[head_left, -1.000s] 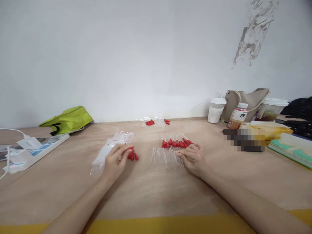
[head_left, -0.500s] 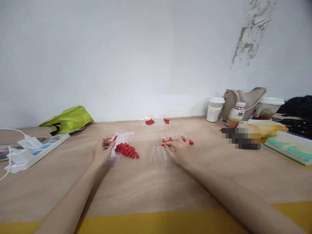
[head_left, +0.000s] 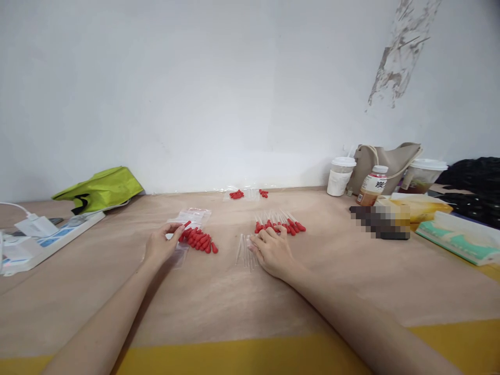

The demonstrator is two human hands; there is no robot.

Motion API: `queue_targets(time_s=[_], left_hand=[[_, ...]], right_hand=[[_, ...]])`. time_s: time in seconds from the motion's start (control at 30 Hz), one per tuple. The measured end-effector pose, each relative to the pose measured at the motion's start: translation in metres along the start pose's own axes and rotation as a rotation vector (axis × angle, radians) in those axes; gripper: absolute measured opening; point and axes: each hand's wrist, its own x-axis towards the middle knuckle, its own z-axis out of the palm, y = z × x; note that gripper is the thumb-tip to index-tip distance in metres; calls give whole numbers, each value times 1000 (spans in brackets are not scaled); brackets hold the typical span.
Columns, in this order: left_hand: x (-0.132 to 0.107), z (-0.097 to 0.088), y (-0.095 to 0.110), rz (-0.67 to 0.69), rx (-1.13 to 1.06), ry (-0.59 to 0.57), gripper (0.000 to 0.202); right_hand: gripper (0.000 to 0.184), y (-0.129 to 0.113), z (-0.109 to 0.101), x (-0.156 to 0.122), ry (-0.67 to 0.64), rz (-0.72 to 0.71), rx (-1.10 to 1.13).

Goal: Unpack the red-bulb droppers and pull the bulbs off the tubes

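My left hand (head_left: 159, 245) pinches a red rubber dropper bulb (head_left: 187, 224) between thumb and fingers. Right beside it lies a pile of red bulbs (head_left: 201, 240), partly over a clear zip bag (head_left: 199, 214). My right hand (head_left: 275, 252) is curled low over a row of clear glass dropper tubes (head_left: 245, 252), its fingertips closed on a tube at the row's upper end. The hand hides part of that row. Just beyond it are several droppers (head_left: 291, 225), glass tubes fitted with red bulbs, their bulbs toward me.
Against the wall lies a clear bag with red bulbs (head_left: 236, 194). A power strip (head_left: 74, 234) and green bag (head_left: 101, 190) are at left. Cups (head_left: 341, 177), a drink bottle (head_left: 373, 185), a grey handbag (head_left: 390, 159) and a tissue pack (head_left: 455, 237) stand at right.
My right hand has drawn back from the fitted droppers to the loose tubes, uncovering the red bulbs. My left hand still holds its bulb near the pile. The view has shifted slightly.
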Motion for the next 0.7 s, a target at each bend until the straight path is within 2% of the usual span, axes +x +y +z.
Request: queue_targets(time_s=[0.27, 0.43, 0.57, 0.7], left_hand=[[-3, -1, 7, -40, 5, 20, 32], [-2, 1, 10, -5, 20, -3, 31], [0, 4, 7, 12, 23, -19, 28], [1, 5, 1, 48, 17, -17, 30]], right_hand=[[36, -5, -2, -3, -84, -94, -11], [41, -6, -1, -4, -100, -109, -5], [41, -6, -1, -4, -88, -89, 14], [35, -4, -3, -5, -21, 1, 45]])
